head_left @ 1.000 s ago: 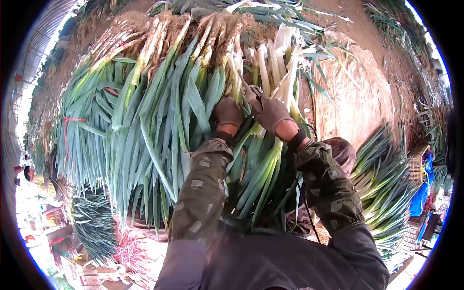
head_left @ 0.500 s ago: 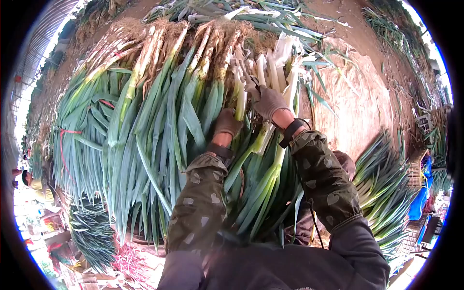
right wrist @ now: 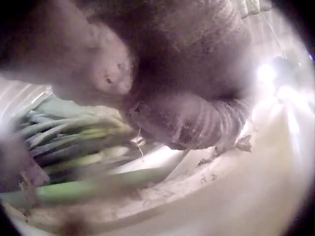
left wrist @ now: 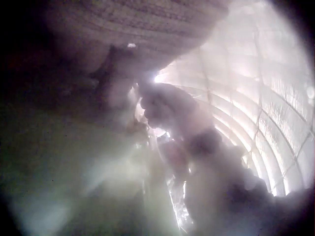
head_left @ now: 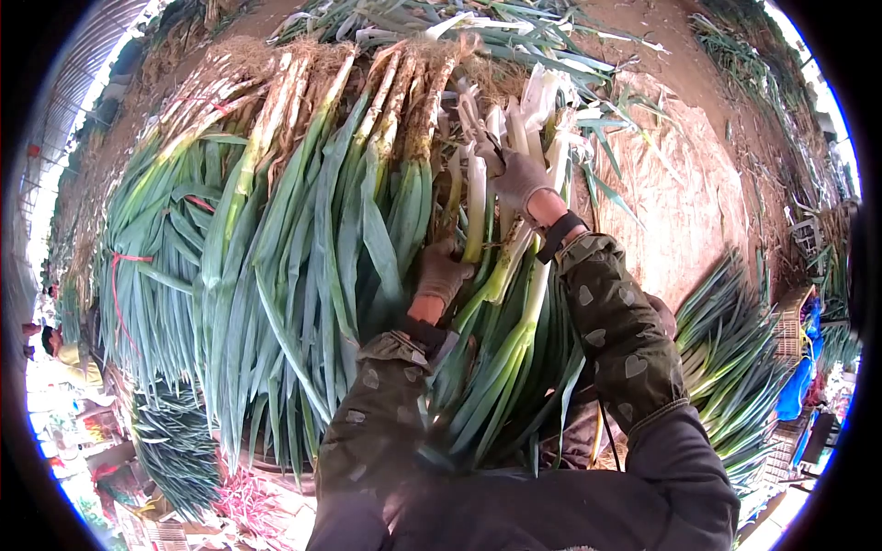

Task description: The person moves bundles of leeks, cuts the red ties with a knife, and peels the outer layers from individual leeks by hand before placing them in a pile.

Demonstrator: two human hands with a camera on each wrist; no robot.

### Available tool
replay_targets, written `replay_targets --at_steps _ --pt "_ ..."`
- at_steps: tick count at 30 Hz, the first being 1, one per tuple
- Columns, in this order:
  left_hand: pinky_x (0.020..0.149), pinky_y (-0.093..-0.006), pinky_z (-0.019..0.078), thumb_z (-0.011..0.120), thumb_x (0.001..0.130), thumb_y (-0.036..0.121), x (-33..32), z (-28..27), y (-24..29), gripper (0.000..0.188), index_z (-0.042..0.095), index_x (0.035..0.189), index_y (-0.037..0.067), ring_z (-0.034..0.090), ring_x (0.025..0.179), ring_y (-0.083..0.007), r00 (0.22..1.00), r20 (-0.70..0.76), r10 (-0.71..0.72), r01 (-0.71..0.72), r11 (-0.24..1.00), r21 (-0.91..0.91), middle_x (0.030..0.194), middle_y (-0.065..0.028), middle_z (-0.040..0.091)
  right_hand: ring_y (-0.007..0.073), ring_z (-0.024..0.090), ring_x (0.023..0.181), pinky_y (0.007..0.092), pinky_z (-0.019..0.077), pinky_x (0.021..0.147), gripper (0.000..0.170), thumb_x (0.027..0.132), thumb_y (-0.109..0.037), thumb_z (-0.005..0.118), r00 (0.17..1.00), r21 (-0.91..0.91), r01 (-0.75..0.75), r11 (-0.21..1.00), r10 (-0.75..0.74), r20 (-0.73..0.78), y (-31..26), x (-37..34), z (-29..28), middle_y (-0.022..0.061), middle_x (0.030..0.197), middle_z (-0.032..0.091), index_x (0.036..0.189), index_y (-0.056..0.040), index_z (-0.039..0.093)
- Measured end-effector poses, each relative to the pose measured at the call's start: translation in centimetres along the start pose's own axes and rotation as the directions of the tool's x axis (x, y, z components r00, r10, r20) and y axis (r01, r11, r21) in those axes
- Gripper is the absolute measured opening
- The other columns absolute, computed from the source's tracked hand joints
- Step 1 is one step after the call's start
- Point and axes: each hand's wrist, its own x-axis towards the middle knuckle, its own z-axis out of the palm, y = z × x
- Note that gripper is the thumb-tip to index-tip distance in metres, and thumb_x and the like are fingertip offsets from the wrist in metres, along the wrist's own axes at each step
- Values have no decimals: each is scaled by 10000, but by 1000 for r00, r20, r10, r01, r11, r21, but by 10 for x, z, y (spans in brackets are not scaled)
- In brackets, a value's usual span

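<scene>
My gloved left hand grips a leek low on its stalk, where white turns to green. Farther up that leek, my gloved right hand pinches a thin brownish strip, which looks like peeled outer skin. In the right wrist view the curled glove fingers lie against a pale stalk. Peeled white leeks lie just beside the right hand. Unpeeled leeks, roots at the far end, spread to the left. The left wrist view is hazy; a blurred glove fills its top.
A bundle of leeks with a red tie lies far left. A bare pale sheet covers ground at the right, above another leek pile. Loose leaves lie at the back. A crate stands far right.
The right hand has moved up and to the right along the leek, the strip moving with it. The left hand has shifted down a little, and more white stalk shows between the hands.
</scene>
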Motion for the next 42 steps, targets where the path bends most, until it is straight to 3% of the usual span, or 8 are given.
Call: replay_targets --at_steps 9,13,16,20,28,29,33,42 --pt "689 -327 493 776 746 49 -2 -15 4 192 710 918 -4 618 708 -172 987 -156 -45 20 987 -159 813 -51 687 331 687 812 425 543 753 368 840 -232 661 992 129 -66 989 51 117 15 -83 -19 191 855 689 1119 2 606" --pt "659 -300 499 771 756 14 2 -16 36 204 696 945 -10 614 703 -145 966 -256 32 -126 924 -360 823 -47 687 374 680 756 446 542 689 406 826 -226 668 993 38 12 999 -17 114 24 -147 -25 204 801 677 1161 -19 569" --pt "680 -327 516 773 764 41 2 -23 55 180 663 899 -5 626 709 -181 931 -363 28 -51 997 -55 794 -87 688 440 645 771 470 509 683 406 792 -210 691 979 27 197 980 -198 39 50 -182 -8 253 831 644 1143 -45 571" --pt "718 -402 534 733 772 38 12 -27 37 200 632 930 -32 668 757 -305 786 -480 389 -222 903 367 778 -175 668 477 621 800 501 494 683 401 784 -201 693 967 113 190 975 -205 148 36 -223 -17 270 817 627 1126 -50 548" --pt "785 -474 534 595 852 71 -19 -6 41 206 674 1042 76 670 861 -410 705 -341 622 11 471 882 1100 -161 603 494 622 778 542 500 679 423 799 -215 685 973 117 184 976 -198 122 46 -246 -14 279 778 632 1155 -47 529" --pt "742 -471 529 591 849 93 -23 -8 34 158 687 970 125 657 835 -386 625 -193 756 -124 340 932 1134 -131 545 493 623 783 542 500 680 432 799 -215 687 980 119 160 980 -172 99 47 -247 -14 280 781 633 1163 -46 529" --pt "681 -435 483 606 824 158 -29 -19 3 86 677 829 110 617 850 -314 787 149 598 -124 -83 989 1006 -95 537 491 628 798 545 502 688 451 798 -215 689 967 139 166 976 -189 173 48 -257 -12 287 795 635 1182 -40 530" --pt "851 -460 452 682 761 245 -26 13 21 251 732 891 36 548 1064 -336 908 -145 394 74 189 979 1153 -152 522 488 628 832 528 509 712 420 796 -216 687 959 223 198 954 -236 155 46 -258 -8 285 833 642 1152 -46 544"
